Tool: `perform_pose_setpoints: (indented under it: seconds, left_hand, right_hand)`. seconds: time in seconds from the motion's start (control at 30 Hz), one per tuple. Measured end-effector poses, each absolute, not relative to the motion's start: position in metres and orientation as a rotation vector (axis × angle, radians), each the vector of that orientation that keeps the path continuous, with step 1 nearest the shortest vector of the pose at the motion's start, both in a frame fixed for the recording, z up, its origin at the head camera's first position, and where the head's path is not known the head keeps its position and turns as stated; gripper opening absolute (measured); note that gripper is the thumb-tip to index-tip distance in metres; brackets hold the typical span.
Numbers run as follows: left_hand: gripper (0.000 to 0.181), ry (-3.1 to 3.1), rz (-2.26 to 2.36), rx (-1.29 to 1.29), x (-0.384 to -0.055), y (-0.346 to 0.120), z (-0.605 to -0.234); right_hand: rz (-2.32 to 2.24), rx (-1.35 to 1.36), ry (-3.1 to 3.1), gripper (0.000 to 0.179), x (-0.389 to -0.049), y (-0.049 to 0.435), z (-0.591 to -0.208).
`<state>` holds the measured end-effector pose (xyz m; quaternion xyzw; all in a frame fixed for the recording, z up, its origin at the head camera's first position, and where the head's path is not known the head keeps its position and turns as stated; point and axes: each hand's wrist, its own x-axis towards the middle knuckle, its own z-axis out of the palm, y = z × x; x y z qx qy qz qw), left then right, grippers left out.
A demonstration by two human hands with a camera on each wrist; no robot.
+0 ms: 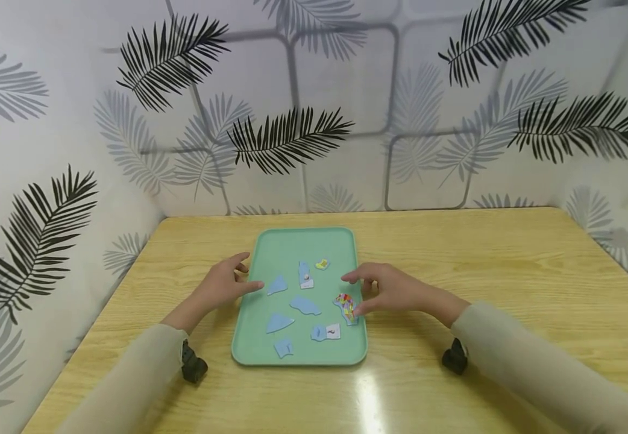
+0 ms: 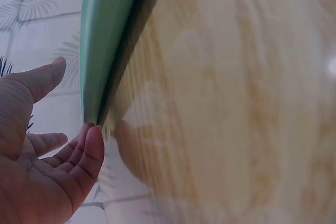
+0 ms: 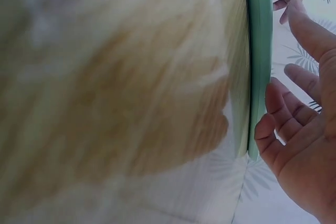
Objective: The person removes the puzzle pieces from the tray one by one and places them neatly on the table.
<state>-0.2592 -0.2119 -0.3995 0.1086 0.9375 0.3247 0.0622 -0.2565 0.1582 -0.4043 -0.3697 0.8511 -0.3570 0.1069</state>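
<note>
Fingers on our left hand (image 1: 220,284) and right hand (image 1: 395,290) are curving softly, thumbs standing apart from them. Around us, a wall (image 1: 341,78) is showing feathery palm-frond prints. Below, a wooden table (image 1: 482,253) is displaying streaky yellow grain and a glossy sheen. On it we are seeing a smooth mint-green tray (image 1: 314,241), its corners rounding above a raised rim. Our left thumb is hovering over its left side, near a pointed blue piece (image 1: 277,286); our right hand is hovering across the right side, its thumb by a mosaic-patterned piece (image 1: 345,304). Whether that thumb is touching it, we cannot tell. Flat on the tray are also lying a blue triangular piece (image 1: 279,322), a wavy blue piece (image 1: 305,305), a blue-and-white piece (image 1: 319,333), a tall white-footed piece (image 1: 304,271), a notched blue piece (image 1: 284,348) and, smallest, a yellow-patterned piece (image 1: 322,264).
</note>
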Motion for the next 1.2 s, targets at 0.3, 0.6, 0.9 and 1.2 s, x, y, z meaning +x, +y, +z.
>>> perform_pose_setpoints:
  seconds: [0.3, 0.6, 0.9, 1.2]
  left_hand:
    - [0.079, 2.71, 1.115, 0.207, -0.262, -0.213, -0.403]
    - [0.073, 2.632, 1.201, 0.213, -0.265, -0.215, -0.404]
    - [0.072, 2.625, 1.198, 0.258, -0.267, -0.216, -0.406]
    - [0.072, 2.605, 1.208, 0.268, -0.269, -0.217, -0.405]
  right_hand:
    - [-0.962, -1.021, 2.441, 0.062, -0.262, 0.151, -0.403]
    - [-0.867, -0.976, 2.36, 0.061, -0.269, 0.144, -0.4]
    - [-0.877, -0.904, 2.332, 0.053, -0.269, 0.138, -0.397]
    - [-0.862, -0.873, 2.373, 0.043, -0.269, 0.135, -0.396]
